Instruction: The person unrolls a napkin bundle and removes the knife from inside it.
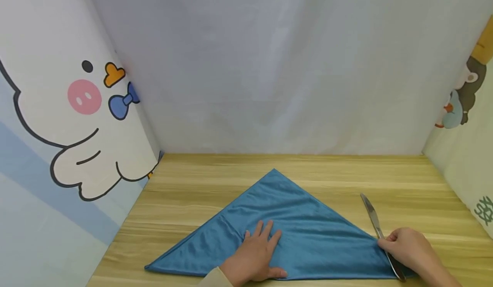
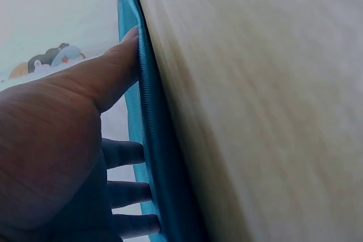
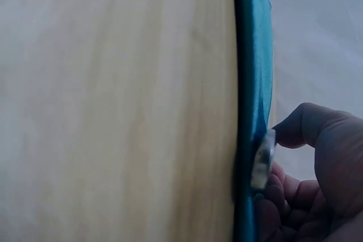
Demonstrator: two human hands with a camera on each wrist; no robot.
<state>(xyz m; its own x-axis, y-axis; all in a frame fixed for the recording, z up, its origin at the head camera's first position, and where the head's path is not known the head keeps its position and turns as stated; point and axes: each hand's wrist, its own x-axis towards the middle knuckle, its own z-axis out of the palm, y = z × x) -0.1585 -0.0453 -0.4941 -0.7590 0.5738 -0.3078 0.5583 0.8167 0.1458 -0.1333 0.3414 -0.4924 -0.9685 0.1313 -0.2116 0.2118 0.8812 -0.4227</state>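
A blue satiny cloth [image 1: 308, 231], in a triangle with its peak at the back, lies on the table. My left hand [image 1: 256, 252] rests on its front middle, fingers spread; in the left wrist view its thumb [image 2: 116, 72] reaches the near edge. A silver table knife [image 1: 371, 212] lies slantwise over the cloth's right end, blade pointing back. My right hand [image 1: 410, 246] grips the knife about its middle with thumb and curled fingers. In the right wrist view the knife's handle end [image 3: 264, 160] shows beside the thumb. The cloth's right corner is partly hidden by that hand.
The wood-grain table [image 1: 215, 167] runs back to a pale curtain [image 1: 269, 64]. A panel printed with a white cartoon bird [image 1: 46, 86] stands at the left, and another printed panel [image 1: 462, 158] at the right.
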